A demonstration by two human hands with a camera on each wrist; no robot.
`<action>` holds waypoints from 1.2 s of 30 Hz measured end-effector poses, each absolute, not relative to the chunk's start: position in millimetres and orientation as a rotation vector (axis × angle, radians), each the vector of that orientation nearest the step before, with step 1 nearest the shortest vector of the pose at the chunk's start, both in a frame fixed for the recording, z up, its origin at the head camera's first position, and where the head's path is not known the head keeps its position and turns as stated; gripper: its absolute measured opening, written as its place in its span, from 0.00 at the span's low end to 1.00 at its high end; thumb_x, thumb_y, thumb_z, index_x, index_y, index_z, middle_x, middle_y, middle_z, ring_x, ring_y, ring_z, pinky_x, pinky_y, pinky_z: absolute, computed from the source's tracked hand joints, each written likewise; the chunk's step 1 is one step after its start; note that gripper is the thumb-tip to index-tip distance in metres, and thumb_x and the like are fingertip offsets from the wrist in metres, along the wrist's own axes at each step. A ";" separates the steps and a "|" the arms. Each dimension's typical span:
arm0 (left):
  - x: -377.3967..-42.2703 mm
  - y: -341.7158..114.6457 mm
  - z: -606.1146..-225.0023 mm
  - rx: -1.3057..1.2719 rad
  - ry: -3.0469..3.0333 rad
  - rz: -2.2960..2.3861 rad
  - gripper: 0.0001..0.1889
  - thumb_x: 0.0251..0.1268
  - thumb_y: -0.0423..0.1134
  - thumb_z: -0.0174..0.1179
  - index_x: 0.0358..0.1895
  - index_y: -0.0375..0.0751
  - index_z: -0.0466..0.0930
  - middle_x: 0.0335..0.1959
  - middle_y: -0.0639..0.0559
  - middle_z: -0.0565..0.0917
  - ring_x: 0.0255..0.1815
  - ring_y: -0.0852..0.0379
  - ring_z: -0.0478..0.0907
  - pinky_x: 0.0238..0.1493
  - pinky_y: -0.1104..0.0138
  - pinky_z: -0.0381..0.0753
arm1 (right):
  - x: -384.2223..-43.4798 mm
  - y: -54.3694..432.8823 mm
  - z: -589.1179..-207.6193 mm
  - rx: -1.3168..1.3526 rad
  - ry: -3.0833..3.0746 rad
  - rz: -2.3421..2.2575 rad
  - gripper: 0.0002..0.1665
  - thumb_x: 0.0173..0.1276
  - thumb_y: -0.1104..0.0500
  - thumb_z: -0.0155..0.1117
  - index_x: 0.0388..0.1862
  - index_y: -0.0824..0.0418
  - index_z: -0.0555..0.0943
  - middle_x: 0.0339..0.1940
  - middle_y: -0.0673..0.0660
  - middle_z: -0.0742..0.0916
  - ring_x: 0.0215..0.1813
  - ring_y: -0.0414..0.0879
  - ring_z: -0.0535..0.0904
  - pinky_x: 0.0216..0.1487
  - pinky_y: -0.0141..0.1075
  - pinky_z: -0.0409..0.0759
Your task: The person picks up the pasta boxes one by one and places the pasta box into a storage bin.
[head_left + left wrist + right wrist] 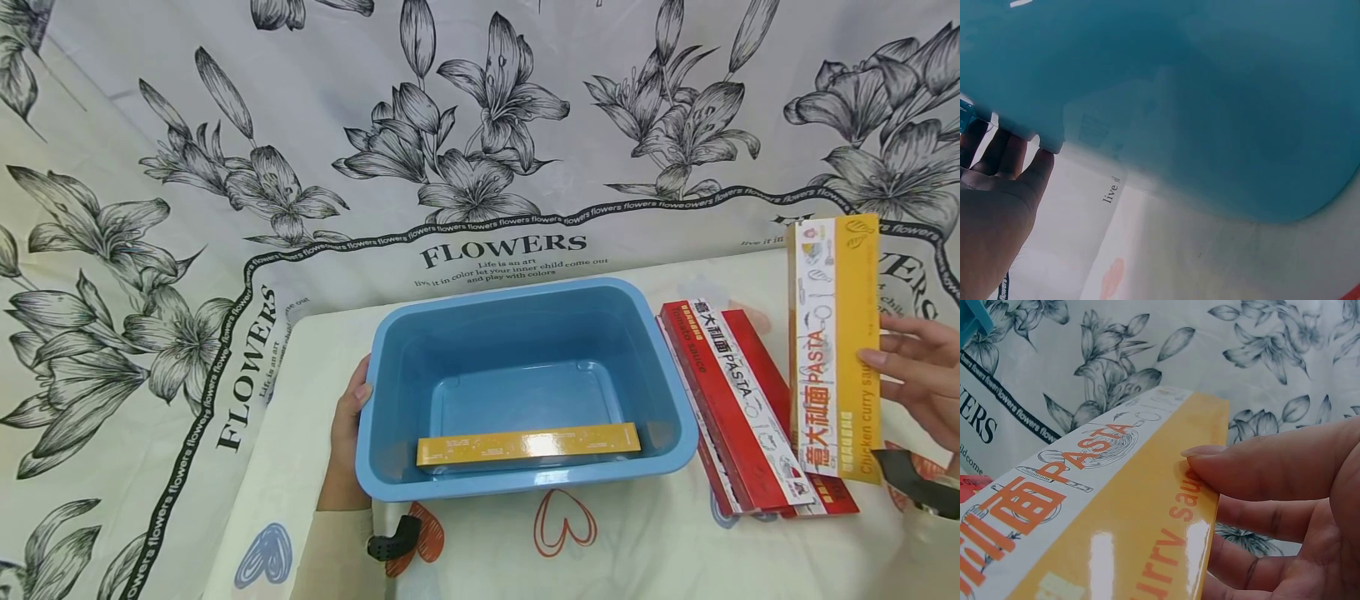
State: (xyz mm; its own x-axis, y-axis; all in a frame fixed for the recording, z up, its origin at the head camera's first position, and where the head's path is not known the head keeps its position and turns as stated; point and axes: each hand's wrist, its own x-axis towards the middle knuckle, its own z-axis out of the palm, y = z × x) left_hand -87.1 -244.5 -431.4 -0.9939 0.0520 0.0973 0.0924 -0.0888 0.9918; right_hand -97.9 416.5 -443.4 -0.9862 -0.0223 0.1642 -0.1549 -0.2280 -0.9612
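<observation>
Yellow-and-white pasta box (836, 350) pinched in right hand (924, 377), over counter's right side (652, 537), left hand (347, 442) gripping blue tub (540, 487) by rim, box long, flat, orange-red lettering

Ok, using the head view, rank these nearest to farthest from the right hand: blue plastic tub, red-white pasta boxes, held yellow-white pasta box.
1. Yellow-white pasta box: in the right hand.
2. Red-white pasta boxes: left, on the table.
3. Blue plastic tub: farther left.
</observation>
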 end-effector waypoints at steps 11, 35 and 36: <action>-87.6 -245.5 -433.1 -0.286 -2.002 -2.341 0.32 0.76 0.48 0.39 0.80 0.48 0.69 0.73 0.36 0.75 0.72 0.38 0.73 0.68 0.47 0.78 | -97.6 409.5 -435.2 0.246 -1.949 2.211 0.36 0.78 0.83 0.50 0.78 0.59 0.75 0.57 0.52 0.84 0.54 0.38 0.84 0.44 0.28 0.85; -87.8 -247.7 -434.3 -0.275 -2.017 -2.336 0.32 0.77 0.49 0.39 0.80 0.49 0.68 0.74 0.37 0.74 0.73 0.38 0.72 0.68 0.49 0.78 | -94.4 387.5 -414.9 0.351 -1.944 2.008 0.39 0.73 0.87 0.52 0.79 0.67 0.71 0.58 0.54 0.84 0.55 0.39 0.86 0.54 0.21 0.78; -87.4 -247.1 -433.7 -0.269 -2.017 -2.335 0.32 0.77 0.49 0.39 0.80 0.49 0.69 0.74 0.37 0.74 0.73 0.38 0.72 0.68 0.49 0.78 | -94.1 386.4 -414.3 0.346 -1.951 1.993 0.39 0.73 0.87 0.52 0.79 0.67 0.71 0.58 0.54 0.84 0.55 0.39 0.86 0.54 0.21 0.77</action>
State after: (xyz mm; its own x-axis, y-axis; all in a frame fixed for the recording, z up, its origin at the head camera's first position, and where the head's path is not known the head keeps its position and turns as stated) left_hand -87.4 -247.1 -433.7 -0.9840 0.0797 0.1593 0.1461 -0.1513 0.9776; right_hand -94.1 386.4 -414.3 -0.9163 0.0643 0.3953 -0.3966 -0.0079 -0.9180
